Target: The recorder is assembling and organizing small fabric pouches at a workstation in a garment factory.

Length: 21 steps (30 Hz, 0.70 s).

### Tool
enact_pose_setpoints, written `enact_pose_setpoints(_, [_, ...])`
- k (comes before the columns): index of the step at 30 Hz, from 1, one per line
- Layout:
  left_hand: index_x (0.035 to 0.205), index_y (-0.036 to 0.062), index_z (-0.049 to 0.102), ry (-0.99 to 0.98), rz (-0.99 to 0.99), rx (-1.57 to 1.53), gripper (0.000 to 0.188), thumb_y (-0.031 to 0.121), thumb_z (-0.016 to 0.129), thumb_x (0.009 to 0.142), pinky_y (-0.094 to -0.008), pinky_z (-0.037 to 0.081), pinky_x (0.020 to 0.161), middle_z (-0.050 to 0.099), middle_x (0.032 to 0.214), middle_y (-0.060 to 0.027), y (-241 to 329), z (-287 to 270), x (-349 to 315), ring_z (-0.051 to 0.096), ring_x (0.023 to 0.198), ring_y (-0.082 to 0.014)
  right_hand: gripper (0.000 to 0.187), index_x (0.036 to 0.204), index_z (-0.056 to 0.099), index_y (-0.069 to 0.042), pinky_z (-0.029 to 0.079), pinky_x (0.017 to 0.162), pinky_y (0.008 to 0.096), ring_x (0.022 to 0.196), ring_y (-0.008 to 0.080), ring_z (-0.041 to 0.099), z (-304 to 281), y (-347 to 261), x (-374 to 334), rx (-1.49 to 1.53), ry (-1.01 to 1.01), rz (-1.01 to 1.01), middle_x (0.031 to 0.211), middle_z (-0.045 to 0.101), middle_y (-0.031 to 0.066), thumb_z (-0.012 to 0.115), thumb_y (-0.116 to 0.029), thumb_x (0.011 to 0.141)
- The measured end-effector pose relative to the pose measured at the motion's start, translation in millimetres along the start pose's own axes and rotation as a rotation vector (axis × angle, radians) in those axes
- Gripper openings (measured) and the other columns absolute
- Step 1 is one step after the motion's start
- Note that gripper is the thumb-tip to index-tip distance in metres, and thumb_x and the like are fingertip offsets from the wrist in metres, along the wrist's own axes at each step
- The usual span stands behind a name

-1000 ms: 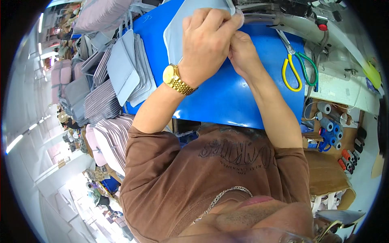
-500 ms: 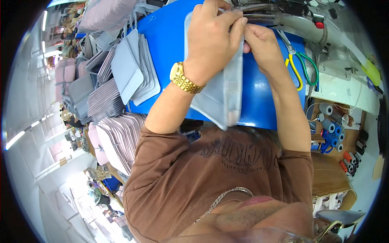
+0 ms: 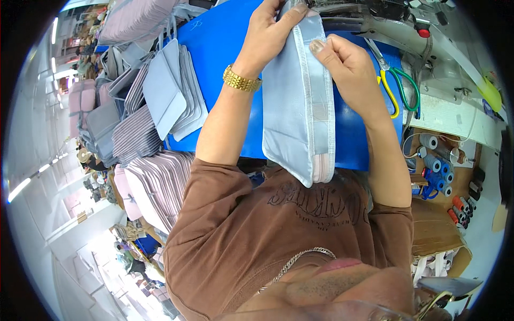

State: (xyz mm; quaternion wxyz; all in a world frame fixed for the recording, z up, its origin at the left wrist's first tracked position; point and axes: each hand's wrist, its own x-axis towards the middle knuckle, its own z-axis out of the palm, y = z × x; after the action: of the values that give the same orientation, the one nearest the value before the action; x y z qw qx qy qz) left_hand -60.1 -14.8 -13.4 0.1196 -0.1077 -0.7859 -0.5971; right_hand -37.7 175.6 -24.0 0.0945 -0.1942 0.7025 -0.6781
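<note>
A grey-blue fabric panel [image 3: 289,117] with a stitched side strip hangs between my hands over the blue tabletop [image 3: 225,128]. Its lower corner reaches toward my shirt, and the strip ends in a pinkish striped patch. My left hand [image 3: 272,29], with a gold watch at the wrist, pinches the panel's far end. Farther down the strip, my right hand [image 3: 342,61] grips the right edge, thumb on top. Both hands are closed on the fabric. At the far end the sewing machine [image 3: 375,13] stands beside the panel.
Scissors [image 3: 393,80] with green and yellow handles lie right of my right hand. At left hang stacked grey panels [image 3: 166,91], with pink striped pieces [image 3: 160,182] below. Thread spools [image 3: 441,171] stand at lower right, near a cardboard box [image 3: 436,230].
The panel has turned so its side strip faces up, and it has shifted a little right and nearer. My hands have moved apart, the left hand farther up and the right along the edge.
</note>
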Motion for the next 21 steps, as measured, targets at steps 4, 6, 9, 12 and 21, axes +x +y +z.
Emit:
enact_pose_setpoints(4, [0.111, -0.0012, 0.064, 0.103, -0.048, 0.112, 0.029, 0.023, 0.065, 0.094, -0.0282, 0.049, 0.079, 0.068, 0.098, -0.0073, -10, 2, 13, 0.062, 0.088, -0.0139, 0.038, 0.072, 0.053, 0.000, 0.028, 0.049, 0.0309, 0.052, 0.0098, 0.032, 1, 0, 7, -0.030, 0.018, -0.113, 0.055, 0.038, 0.0034, 0.063, -0.028, 0.095])
enact_pose_setpoints(6, [0.111, -0.0022, 0.065, 0.130, -0.114, 0.133, 0.027, 0.018, 0.063, 0.094, -0.0274, 0.047, 0.078, 0.069, 0.098, -0.0068, -9, 5, 22, 0.060, 0.086, -0.0138, 0.038, 0.072, 0.054, 0.000, 0.028, 0.049, 0.0304, 0.052, 0.0091, 0.034, -3, 1, 14, -0.064, 0.000, -0.116, 0.054, 0.040, 0.0023, 0.063, -0.029, 0.095])
enact_pose_setpoints(9, [0.108, -0.0029, 0.067, 0.197, -0.133, 0.105, 0.024, 0.016, 0.059, 0.095, -0.0265, 0.046, 0.075, 0.070, 0.095, -0.0055, -8, 8, 29, 0.059, 0.088, -0.0102, 0.037, 0.071, 0.050, -0.004, 0.025, 0.051, 0.0272, 0.057, 0.0055, 0.031, -6, -3, 19, -0.094, -0.017, -0.084, 0.059, 0.036, -0.0042, 0.063, -0.027, 0.097])
enact_pose_setpoints(12, [0.106, -0.0040, 0.067, 0.105, -0.189, 0.117, 0.024, 0.015, 0.057, 0.096, -0.0302, 0.048, 0.076, 0.071, 0.095, -0.0077, -15, 2, 39, 0.062, 0.086, -0.0145, 0.033, 0.074, 0.054, -0.004, 0.029, 0.052, 0.0249, 0.058, 0.0045, 0.036, -10, -10, 16, -0.080, -0.022, -0.028, 0.061, 0.041, -0.0052, 0.062, -0.026, 0.097])
enact_pose_setpoints(21, [0.124, -0.0044, 0.058, 0.448, -0.069, 0.138, 0.034, 0.021, 0.052, 0.101, -0.0309, 0.045, 0.093, 0.065, 0.116, -0.0139, -6, 2, 7, 0.058, 0.107, -0.0187, 0.027, 0.096, 0.070, -0.001, 0.051, 0.059, 0.0215, 0.065, 0.0073, 0.060, -92, -16, 0, 0.033, 0.284, -0.006, 0.077, 0.065, 0.0015, 0.062, -0.026, 0.098])
